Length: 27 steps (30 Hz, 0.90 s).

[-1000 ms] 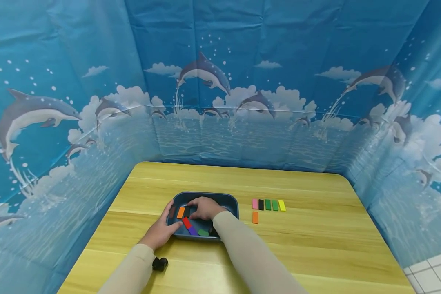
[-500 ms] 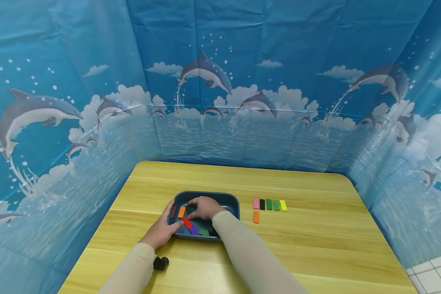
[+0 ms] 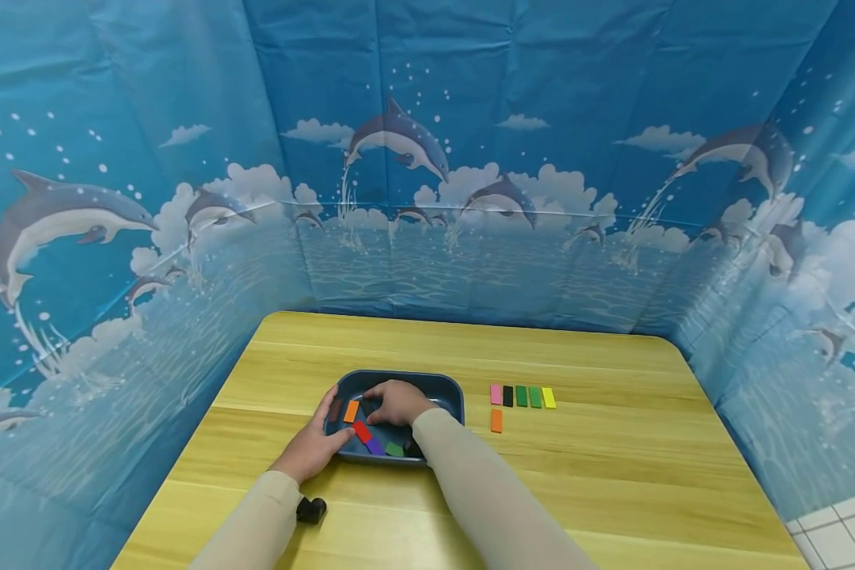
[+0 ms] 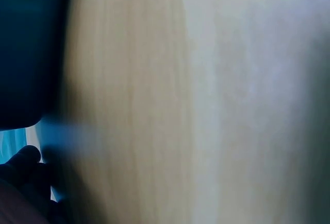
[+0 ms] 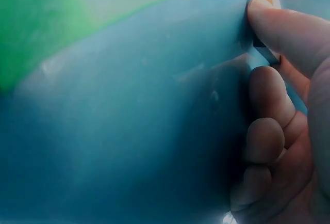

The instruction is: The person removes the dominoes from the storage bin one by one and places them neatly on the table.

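Note:
A dark blue tray (image 3: pixel 443 388) lies on the wooden table. My left hand (image 3: pixel 308 449) holds its near left corner, thumb over the front rim and fingers along the left wall. Inside the tray, my right hand (image 3: pixel 400 404) pinches a small dark block (image 5: pixel 260 44), mostly covered by thumb and fingers in the right wrist view. Left of those fingertips lies an orange block (image 3: pixel 351 411), with a brown block (image 3: pixel 336 410) beside it. A red block (image 3: pixel 362 431) and a purple block (image 3: pixel 375 447) lie end to end near my left thumb. A green block (image 3: pixel 394 449) is close to the front wall.
Right of the tray, a row on the table (image 3: pixel 613 459) runs pink block (image 3: pixel 495 394), black block (image 3: pixel 508 396), two green blocks (image 3: pixel 528 397) and yellow block (image 3: pixel 549 397). Below the pink one lies an orange block (image 3: pixel 496 420). A dolphin-printed curtain (image 3: pixel 427 261) surrounds the table.
The black block that showed beside the orange one a second ago is now mostly hidden by my right fingertips. Both hands and the tray stay nearly in place.

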Motion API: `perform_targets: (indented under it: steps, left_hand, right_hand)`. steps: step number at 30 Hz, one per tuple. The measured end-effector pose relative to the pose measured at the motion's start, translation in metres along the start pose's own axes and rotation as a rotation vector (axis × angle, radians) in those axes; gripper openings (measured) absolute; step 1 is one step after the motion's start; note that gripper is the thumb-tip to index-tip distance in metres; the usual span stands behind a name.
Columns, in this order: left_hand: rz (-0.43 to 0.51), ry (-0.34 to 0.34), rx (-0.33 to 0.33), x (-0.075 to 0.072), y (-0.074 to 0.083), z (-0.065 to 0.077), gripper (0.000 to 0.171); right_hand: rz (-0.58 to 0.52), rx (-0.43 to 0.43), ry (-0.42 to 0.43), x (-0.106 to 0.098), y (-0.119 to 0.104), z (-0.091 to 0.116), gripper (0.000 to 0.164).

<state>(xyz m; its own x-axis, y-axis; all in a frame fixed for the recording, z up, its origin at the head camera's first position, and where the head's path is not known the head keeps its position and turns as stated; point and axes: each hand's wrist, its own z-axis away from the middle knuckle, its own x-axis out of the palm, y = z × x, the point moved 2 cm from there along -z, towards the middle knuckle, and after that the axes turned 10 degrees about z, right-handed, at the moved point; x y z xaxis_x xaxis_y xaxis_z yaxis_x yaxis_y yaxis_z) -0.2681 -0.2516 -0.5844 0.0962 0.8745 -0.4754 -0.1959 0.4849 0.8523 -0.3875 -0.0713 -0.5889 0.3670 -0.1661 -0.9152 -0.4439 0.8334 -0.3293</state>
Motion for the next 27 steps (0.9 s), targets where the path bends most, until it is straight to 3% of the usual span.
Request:
perform_targets:
  steps: [27]
  left_hand:
    - [0.009, 0.002, 0.009, 0.0009, -0.0041, -0.0057, 0.089]
  right_hand:
    - [0.001, -0.005, 0.009, -0.0033, -0.0008, 0.0035, 0.051]
